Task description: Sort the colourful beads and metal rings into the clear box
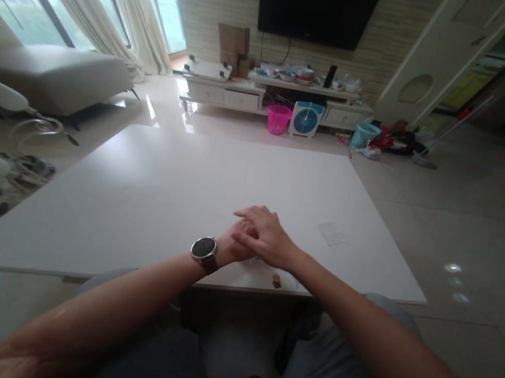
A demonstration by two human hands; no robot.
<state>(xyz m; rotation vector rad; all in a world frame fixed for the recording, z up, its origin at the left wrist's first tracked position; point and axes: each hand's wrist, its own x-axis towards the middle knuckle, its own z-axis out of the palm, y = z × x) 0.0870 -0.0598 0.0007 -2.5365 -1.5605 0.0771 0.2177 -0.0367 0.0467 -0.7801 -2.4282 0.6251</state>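
Observation:
My left hand [232, 246], with a round dark-faced watch [203, 248] on its wrist, is low over the front of the white table [159, 200]. Across it lies my right hand [267, 233], fingers stretched out and thumb apart, covering the left fingers. Whether the left hand holds anything is hidden. Just below the hands a small green thing [256, 258] shows in part; its kind is unclear. Close to the table's front edge lies a small yellow and dark piece [277, 280], perhaps a toy figure. A clear plastic piece [331, 233] lies flat, right of my hands.
Beyond the table, a low white cabinet [242, 99] carries dishes and boxes, with a television [320, 5] above. A pink basket [277, 120] and a blue-white fan [306, 119] stand before it. A grey bench [54, 78] is at left. My legs are under the front edge.

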